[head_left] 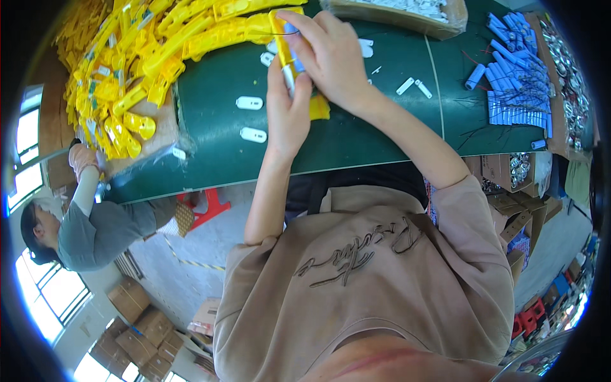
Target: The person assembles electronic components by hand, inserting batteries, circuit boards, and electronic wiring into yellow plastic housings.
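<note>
At the far side of the green table, both my hands are closed on a yellow plastic housing. A blue cylindrical battery shows inside it, with a thin dark wire near its upper end. My left hand grips the housing's lower part between thumb and fingers. Over its upper part lies my right hand, fingers bent onto the battery and hiding much of it. Another yellow piece lies on the table under my right wrist. White oblong plates lie left of my left hand; two slim white pieces lie to the right.
Yellow housings are heaped at the left. Wired blue batteries are stacked at the right, beside a box of shiny metal parts. A carton of small white parts stands at the back. A co-worker's gloved hand reaches the left table end.
</note>
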`<state>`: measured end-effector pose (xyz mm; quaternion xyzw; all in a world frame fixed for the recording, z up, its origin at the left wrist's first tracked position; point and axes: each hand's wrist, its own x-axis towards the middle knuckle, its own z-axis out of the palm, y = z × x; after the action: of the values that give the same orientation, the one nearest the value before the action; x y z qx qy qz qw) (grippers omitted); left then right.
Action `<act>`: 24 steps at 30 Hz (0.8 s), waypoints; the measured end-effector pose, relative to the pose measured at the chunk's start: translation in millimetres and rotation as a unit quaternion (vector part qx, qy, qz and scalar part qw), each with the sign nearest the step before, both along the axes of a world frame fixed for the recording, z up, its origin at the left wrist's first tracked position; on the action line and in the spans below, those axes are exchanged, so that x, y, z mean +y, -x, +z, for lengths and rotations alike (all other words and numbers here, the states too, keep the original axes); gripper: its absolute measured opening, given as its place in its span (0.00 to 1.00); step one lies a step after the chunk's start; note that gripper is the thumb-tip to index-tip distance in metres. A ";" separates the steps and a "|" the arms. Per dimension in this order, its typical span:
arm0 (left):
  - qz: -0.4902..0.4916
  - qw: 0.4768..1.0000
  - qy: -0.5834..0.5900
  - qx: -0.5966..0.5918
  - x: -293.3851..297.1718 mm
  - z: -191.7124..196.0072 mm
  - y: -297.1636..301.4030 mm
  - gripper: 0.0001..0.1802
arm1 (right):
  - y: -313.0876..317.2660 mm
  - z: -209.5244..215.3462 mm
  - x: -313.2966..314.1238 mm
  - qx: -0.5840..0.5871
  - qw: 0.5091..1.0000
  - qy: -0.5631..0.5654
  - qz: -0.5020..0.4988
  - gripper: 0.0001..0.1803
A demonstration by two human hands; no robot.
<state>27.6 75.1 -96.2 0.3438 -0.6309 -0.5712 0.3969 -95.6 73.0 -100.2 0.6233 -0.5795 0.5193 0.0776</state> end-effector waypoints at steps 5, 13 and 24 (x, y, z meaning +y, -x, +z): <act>-0.029 0.993 -0.091 0.071 -11.6 3.5 -9.7 0.21 | 24.5 34.1 17.0 -0.121 0.983 -0.096 0.095 0.25; -0.086 0.987 -0.111 0.082 -52.4 35.6 -1.3 0.18 | 199.3 17.2 -11.7 0.181 0.916 -0.358 -0.004 0.12; -0.151 0.983 -0.065 0.078 -50.3 26.2 4.1 0.26 | 154.2 54.5 9.7 0.130 0.979 -0.142 0.073 0.07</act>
<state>23.5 24.7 -70.0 0.2236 -0.6044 -0.6893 0.3310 -249.8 82.7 -45.6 0.7304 -0.5855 0.3507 0.0250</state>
